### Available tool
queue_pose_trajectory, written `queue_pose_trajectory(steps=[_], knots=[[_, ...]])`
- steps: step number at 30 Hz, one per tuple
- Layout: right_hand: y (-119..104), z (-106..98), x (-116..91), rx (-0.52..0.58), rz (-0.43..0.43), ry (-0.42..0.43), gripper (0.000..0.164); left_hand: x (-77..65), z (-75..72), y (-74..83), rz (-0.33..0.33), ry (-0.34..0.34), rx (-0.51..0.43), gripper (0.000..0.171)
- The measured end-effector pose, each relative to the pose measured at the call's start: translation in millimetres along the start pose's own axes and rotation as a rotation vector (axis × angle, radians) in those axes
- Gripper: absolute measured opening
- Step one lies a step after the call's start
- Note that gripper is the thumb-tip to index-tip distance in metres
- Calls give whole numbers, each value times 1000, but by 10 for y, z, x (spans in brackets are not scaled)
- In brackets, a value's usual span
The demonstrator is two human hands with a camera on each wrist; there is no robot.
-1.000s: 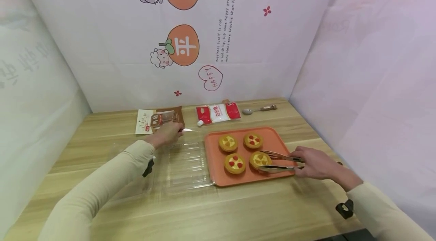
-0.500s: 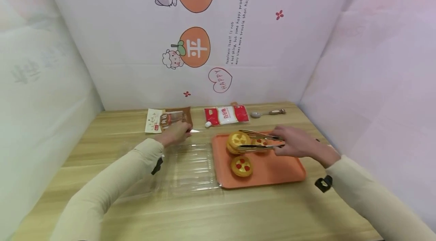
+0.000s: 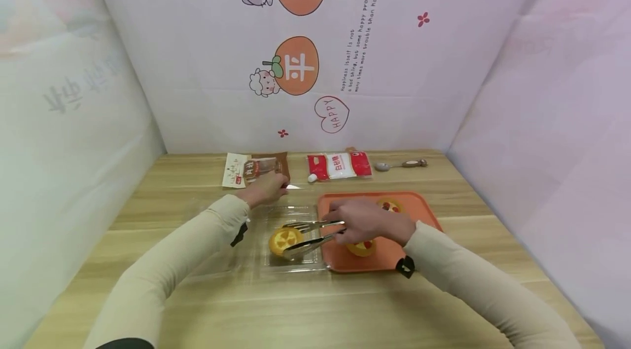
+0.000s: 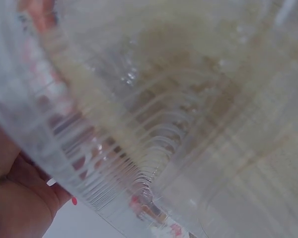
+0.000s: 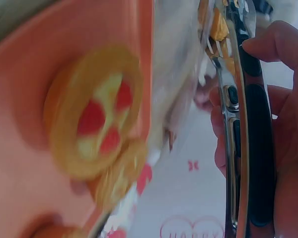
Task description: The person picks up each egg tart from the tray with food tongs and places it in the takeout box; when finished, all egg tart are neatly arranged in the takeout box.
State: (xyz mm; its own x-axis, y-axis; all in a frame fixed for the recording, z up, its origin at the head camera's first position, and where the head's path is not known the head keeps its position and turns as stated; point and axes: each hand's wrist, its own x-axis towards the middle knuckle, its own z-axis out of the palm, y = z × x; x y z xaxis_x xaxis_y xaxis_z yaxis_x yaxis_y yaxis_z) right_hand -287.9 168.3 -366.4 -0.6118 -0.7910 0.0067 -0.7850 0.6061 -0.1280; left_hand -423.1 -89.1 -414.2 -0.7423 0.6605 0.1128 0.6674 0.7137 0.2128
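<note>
My right hand [image 3: 362, 220] grips metal serving tongs [image 3: 315, 241], black-handled in the right wrist view. Between the tong tips is a yellow-topped egg tart [image 3: 283, 240], over the base of a clear plastic clamshell box [image 3: 300, 269]. At the box's back edge, my left hand [image 3: 266, 187] holds the clear plastic, whose ribbed wall [image 4: 154, 139] fills the left wrist view. An orange tray [image 3: 419, 204] stands right beside the box. On it sit a red-dotted tart [image 3: 362, 249] and another tart [image 3: 393, 205]; my right hand and forearm partly cover the tray.
Along the back of the wooden table lie a brown-and-cream food packet [image 3: 236, 170], a red-and-white bag [image 3: 340, 165] with a white cap, and a small spoon [image 3: 401, 164]. White printed cloth walls [image 3: 217, 64] enclose the table at the back and both sides.
My right hand has carried the tart in the tongs leftward, from the tray across to the clear box. The left hand stays at the box's back edge. The head view has shifted slightly.
</note>
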Motion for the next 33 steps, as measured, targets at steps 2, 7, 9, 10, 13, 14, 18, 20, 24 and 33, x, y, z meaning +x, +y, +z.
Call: queue_pose_trajectory(steps=[2, 7, 9, 10, 13, 14, 18, 20, 24, 33], knots=[[-51, 44, 67, -23, -11, -18, 38, 4, 8, 0, -5, 2, -3, 10], [-123, 108, 170, -84, -35, -41, 39, 7, -2, 10, -22, -4, -5, 9], [-139, 122, 202, -102, -48, -52, 39, 7, -7, 15, -31, -10, -6, 8], [-151, 122, 214, -108, -51, -59, 38, 5, -10, 18, -35, -13, -9, 8], [-173, 123, 252, -102, -47, -87, 38, 0, -12, 22, -41, -20, -16, 8], [-179, 123, 262, -96, -40, -98, 38, 0, -12, 22, -42, -20, -18, 8], [-189, 123, 294, -74, 4, -134, 39, -1, -12, 20, -46, -21, -27, 8], [-189, 122, 300, -67, 22, -146, 40, 4, -15, 23, -48, -22, -30, 9], [-186, 119, 304, -61, 38, -153, 43, 14, -15, 24, -48, -24, -30, 8], [-133, 113, 294, -95, 42, -126, 52, 22, 8, 6, -60, -40, -36, 8]])
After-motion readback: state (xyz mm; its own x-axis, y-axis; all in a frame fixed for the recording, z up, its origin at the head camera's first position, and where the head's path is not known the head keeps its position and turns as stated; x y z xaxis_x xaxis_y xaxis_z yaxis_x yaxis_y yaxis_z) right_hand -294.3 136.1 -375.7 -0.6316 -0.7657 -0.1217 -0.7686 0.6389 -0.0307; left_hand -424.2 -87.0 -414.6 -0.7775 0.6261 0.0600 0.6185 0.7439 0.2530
